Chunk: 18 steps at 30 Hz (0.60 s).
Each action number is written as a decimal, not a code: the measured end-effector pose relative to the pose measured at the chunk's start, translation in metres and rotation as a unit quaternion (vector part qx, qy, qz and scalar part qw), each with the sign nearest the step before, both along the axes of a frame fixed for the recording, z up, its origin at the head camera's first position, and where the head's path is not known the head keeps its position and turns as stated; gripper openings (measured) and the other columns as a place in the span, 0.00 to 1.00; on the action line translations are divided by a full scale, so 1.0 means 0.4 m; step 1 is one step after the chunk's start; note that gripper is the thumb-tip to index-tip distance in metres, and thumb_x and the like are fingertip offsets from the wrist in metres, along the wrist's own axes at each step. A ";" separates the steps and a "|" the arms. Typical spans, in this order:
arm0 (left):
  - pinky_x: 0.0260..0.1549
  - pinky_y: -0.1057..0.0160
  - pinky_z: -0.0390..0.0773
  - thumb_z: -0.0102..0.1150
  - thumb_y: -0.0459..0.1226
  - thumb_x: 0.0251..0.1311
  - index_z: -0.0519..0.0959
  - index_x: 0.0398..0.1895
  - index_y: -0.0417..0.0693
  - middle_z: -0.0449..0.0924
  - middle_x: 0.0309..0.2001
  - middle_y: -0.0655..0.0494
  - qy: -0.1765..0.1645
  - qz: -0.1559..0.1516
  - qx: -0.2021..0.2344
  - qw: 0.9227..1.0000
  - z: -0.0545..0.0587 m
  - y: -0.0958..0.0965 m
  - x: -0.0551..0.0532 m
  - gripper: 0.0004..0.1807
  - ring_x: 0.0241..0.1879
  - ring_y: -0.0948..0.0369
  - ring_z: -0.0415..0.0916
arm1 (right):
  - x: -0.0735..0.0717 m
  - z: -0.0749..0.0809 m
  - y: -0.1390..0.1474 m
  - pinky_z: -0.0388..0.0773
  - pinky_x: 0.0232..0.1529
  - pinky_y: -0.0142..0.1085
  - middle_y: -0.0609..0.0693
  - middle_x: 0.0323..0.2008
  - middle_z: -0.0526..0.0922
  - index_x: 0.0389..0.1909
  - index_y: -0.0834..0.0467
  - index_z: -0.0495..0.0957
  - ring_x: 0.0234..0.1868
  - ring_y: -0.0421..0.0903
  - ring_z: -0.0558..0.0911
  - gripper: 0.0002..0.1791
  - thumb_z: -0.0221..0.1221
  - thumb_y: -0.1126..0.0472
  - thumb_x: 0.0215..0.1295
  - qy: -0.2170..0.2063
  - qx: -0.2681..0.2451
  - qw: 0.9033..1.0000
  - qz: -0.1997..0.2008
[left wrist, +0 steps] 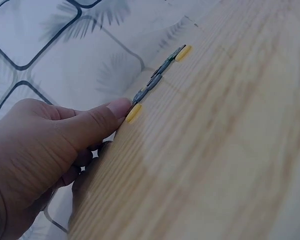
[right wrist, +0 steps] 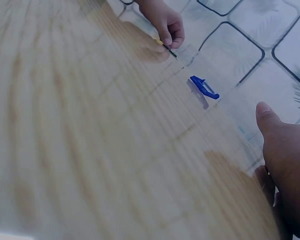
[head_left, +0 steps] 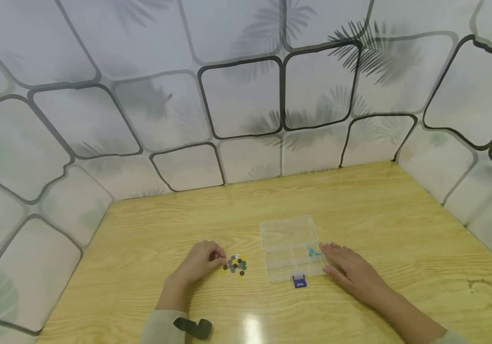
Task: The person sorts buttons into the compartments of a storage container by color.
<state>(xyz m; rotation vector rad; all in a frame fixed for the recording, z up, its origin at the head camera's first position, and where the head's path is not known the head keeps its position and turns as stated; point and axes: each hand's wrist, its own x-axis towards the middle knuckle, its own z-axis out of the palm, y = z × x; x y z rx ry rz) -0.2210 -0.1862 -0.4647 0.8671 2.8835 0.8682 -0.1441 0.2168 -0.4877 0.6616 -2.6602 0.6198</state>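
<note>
A small pile of round, button-like discs (head_left: 235, 264) in yellow, grey, green, dark brown and white lies on the wooden table. At its left edge, my left hand (head_left: 201, 261) has thumb and bent fingers right at the discs. A yellow disc (left wrist: 134, 113) sits just below the thumb tip in the left wrist view. To the right of the pile is a clear plastic box (head_left: 275, 271), its lid laid back, with a blue latch (head_left: 299, 281) at the front. Several turquoise pieces (head_left: 311, 252) are in its right compartment. My right hand (head_left: 351, 270), fingers extended, lies against the box's right side.
The light wooden table (head_left: 164, 215) meets a patterned fabric wall (head_left: 246, 95) at the back and sides. A black strap with a small device (head_left: 194, 328) is on the left sleeve. Bright light reflects off the table's front.
</note>
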 end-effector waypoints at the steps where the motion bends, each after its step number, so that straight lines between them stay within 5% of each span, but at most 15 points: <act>1: 0.33 0.68 0.66 0.64 0.42 0.56 0.80 0.30 0.56 0.70 0.25 0.70 0.000 0.001 -0.004 1.000 0.002 0.000 0.001 0.03 0.29 0.69 0.63 | -0.001 0.000 0.000 0.45 0.70 0.30 0.54 0.62 0.73 0.66 0.56 0.66 0.62 0.56 0.71 0.28 0.57 0.54 0.66 0.001 -0.001 1.000 0.002; 18: 0.33 0.68 0.69 0.64 0.42 0.57 0.79 0.31 0.55 0.71 0.28 0.67 -0.029 0.039 -0.002 0.999 0.018 0.008 0.010 0.04 0.32 0.66 0.65 | -0.002 -0.001 0.002 0.58 0.66 0.43 0.53 0.62 0.73 0.66 0.55 0.67 0.62 0.55 0.71 0.28 0.57 0.54 0.66 -0.001 0.002 1.000 0.000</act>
